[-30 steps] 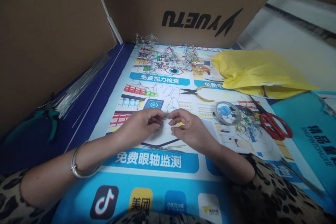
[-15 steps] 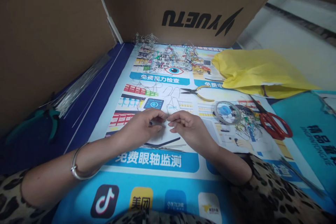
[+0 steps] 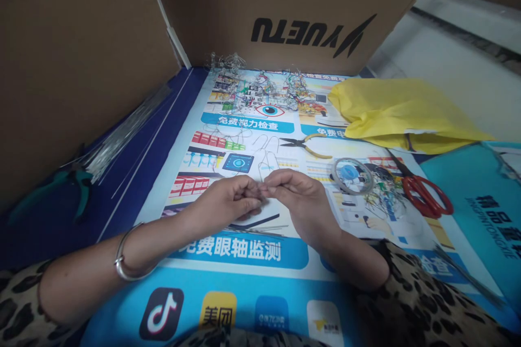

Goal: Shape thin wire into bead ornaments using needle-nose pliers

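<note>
My left hand (image 3: pixel 226 203) and my right hand (image 3: pixel 299 200) meet fingertip to fingertip over the printed poster (image 3: pixel 244 252). Both are closed in a pinch on a thin bent wire (image 3: pixel 265 169) that loops out just beyond the fingers. A silver bangle (image 3: pixel 122 265) rings my left wrist. A few straight dark wires (image 3: pixel 260 223) lie on the poster right under my hands.
Yellow-handled pliers (image 3: pixel 305 143), a roll of clear tape (image 3: pixel 352 173), red scissors (image 3: pixel 425 192) and a yellow bag (image 3: pixel 401 111) lie to the right. Finished wire pieces (image 3: pixel 260 89) are heaped by the cardboard wall (image 3: pixel 305 11). Green pliers (image 3: pixel 69 184) and long wire rods (image 3: pixel 122 130) lie left.
My two hands have drawn closer until the fingertips touch, and the right hand has curled more tightly over the wire.
</note>
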### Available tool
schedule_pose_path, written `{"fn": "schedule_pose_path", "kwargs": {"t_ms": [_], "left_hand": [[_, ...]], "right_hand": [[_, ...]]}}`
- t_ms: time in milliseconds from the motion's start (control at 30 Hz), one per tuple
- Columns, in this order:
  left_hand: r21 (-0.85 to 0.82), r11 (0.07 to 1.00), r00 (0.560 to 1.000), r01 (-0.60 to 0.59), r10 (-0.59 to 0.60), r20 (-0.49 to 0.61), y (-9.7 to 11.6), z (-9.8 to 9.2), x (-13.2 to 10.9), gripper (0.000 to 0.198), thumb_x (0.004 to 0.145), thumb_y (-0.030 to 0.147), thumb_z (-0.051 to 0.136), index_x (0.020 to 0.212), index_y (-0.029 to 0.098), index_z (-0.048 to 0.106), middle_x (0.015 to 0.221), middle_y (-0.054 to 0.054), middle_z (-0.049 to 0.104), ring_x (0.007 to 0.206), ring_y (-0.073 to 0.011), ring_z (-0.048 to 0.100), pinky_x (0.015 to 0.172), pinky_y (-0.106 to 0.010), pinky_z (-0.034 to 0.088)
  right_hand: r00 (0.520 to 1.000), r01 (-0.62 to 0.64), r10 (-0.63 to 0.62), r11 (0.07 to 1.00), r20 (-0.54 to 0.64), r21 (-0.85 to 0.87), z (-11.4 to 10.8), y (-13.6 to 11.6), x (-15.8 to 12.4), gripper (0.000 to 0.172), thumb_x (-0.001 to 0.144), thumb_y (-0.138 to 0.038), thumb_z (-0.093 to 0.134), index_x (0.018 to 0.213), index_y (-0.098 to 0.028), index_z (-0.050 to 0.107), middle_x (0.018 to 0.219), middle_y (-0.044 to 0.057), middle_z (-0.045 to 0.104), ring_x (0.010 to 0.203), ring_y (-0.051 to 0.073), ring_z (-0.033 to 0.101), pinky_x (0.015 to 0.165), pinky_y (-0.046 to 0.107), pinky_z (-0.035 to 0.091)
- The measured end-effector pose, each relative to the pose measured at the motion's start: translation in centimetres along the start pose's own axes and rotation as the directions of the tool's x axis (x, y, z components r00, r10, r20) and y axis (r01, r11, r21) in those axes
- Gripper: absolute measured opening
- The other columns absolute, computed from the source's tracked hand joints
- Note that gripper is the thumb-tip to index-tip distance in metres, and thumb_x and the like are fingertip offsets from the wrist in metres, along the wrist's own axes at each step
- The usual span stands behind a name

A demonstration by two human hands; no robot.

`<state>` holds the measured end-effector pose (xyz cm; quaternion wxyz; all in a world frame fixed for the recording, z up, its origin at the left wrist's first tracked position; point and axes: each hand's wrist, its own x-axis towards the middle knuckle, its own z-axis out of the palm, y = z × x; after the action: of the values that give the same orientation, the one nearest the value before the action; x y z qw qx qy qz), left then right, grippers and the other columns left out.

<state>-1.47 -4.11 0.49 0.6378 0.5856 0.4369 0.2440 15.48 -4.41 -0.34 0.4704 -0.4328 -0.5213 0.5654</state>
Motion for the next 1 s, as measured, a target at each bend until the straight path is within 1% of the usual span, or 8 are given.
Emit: {"fn": "schedule_pose_path", "kwargs": {"t_ms": [67, 133, 233, 300, 400, 567, 733, 1000], "left_hand": [[0.036, 0.999, 1.0, 0.023, -0.022, -0.021, 0.3, -0.1, -0.1, 0.01, 0.081, 0.025, 0.051, 0.081, 0.015, 0.054, 0.074, -0.003, 0.065, 0.062, -0.0108, 0.058, 0.056, -0.023, 0.048], [0.1, 0.995, 0.999, 0.004, 0.002, -0.053, 0.6, -0.3, -0.2, 0.012, 0.081, 0.025, 0.05, 0.075, 0.015, 0.054, 0.068, -0.001, 0.063, 0.059, -0.0096, 0.056, 0.055, -0.022, 0.046], [0.285, 0.956, 0.988, -0.074, 0.11, -0.11, 0.7, -0.7, -0.1, 0.013, 0.081, 0.023, 0.05, 0.073, 0.016, 0.057, 0.065, 0.001, 0.06, 0.059, -0.009, 0.052, 0.057, -0.022, 0.043], [0.401, 0.909, 0.974, -0.117, 0.183, -0.132, 0.5, -0.8, -0.1, 0.013, 0.081, 0.024, 0.05, 0.077, 0.017, 0.061, 0.066, 0.002, 0.06, 0.062, -0.0098, 0.053, 0.059, -0.022, 0.043], [0.482, 0.861, 0.958, -0.162, 0.255, -0.134, 0.0, -1.0, -0.1, 0.015, 0.082, 0.024, 0.049, 0.082, 0.019, 0.063, 0.072, 0.002, 0.063, 0.066, -0.0105, 0.055, 0.061, -0.022, 0.043], [0.61, 0.749, 0.903, -0.26, 0.413, -0.122, -0.1, -1.1, -0.1, 0.015, 0.082, 0.019, 0.051, 0.086, 0.022, 0.065, 0.085, 0.0, 0.068, 0.078, -0.0132, 0.06, 0.071, -0.025, 0.046], [0.722, 0.626, 0.859, -0.295, 0.505, -0.088, 0.1, -1.3, -0.2, 0.02, 0.082, 0.013, 0.049, 0.092, 0.02, 0.066, 0.088, -0.002, 0.069, 0.083, -0.0147, 0.061, 0.076, -0.027, 0.047], [0.799, 0.51, 0.845, -0.317, 0.535, -0.007, -0.2, -1.5, -0.2, 0.028, 0.085, 0.012, 0.041, 0.1, 0.017, 0.064, 0.096, -0.007, 0.068, 0.087, -0.018, 0.061, 0.075, -0.029, 0.049]], "right_hand": [[1.0, 0.025, -0.025, 0.997, -0.003, -0.076, -0.1, -0.1, 0.0, 0.006, 0.074, -0.018, 0.056, 0.076, -0.021, 0.06, 0.077, -0.001, 0.064, 0.076, 0.013, 0.06, 0.073, 0.031, 0.05], [0.999, 0.05, -0.054, 0.97, -0.008, -0.237, -0.3, -0.3, 0.0, 0.007, 0.074, -0.018, 0.057, 0.077, -0.021, 0.062, 0.08, 0.0, 0.064, 0.077, 0.014, 0.06, 0.072, 0.03, 0.049], [0.995, 0.092, -0.098, 0.889, 0.01, -0.449, -0.6, -0.9, 0.2, 0.012, 0.076, -0.018, 0.055, 0.083, -0.022, 0.063, 0.085, 0.0, 0.065, 0.08, 0.015, 0.06, 0.072, 0.029, 0.048], [0.992, 0.124, -0.117, 0.835, 0.048, -0.536, -0.7, -1.2, 0.3, 0.015, 0.077, -0.018, 0.054, 0.087, -0.023, 0.064, 0.086, 0.0, 0.065, 0.081, 0.015, 0.06, 0.073, 0.03, 0.047], [0.98, 0.195, -0.133, 0.758, 0.145, -0.622, -0.8, -1.3, 0.6, 0.018, 0.079, -0.018, 0.053, 0.088, -0.025, 0.066, 0.084, 0.0, 0.066, 0.082, 0.015, 0.059, 0.075, 0.031, 0.046], [0.962, 0.272, -0.162, 0.654, 0.221, -0.706, -1.0, -1.3, 0.7, 0.018, 0.08, -0.018, 0.054, 0.087, -0.027, 0.068, 0.085, 0.0, 0.067, 0.084, 0.017, 0.059, 0.077, 0.032, 0.046], [0.962, 0.272, -0.159, 0.656, 0.224, -0.704, -1.0, -1.2, 0.6, 0.017, 0.08, -0.016, 0.054, 0.088, -0.025, 0.066, 0.085, 0.0, 0.066, 0.082, 0.015, 0.059, 0.072, 0.028, 0.046], [0.968, 0.249, -0.163, 0.707, 0.191, -0.661, -1.0, -0.6, 0.6, 0.017, 0.078, -0.013, 0.054, 0.084, -0.024, 0.065, 0.082, -0.001, 0.064, 0.081, 0.014, 0.058, 0.072, 0.027, 0.045]]}}
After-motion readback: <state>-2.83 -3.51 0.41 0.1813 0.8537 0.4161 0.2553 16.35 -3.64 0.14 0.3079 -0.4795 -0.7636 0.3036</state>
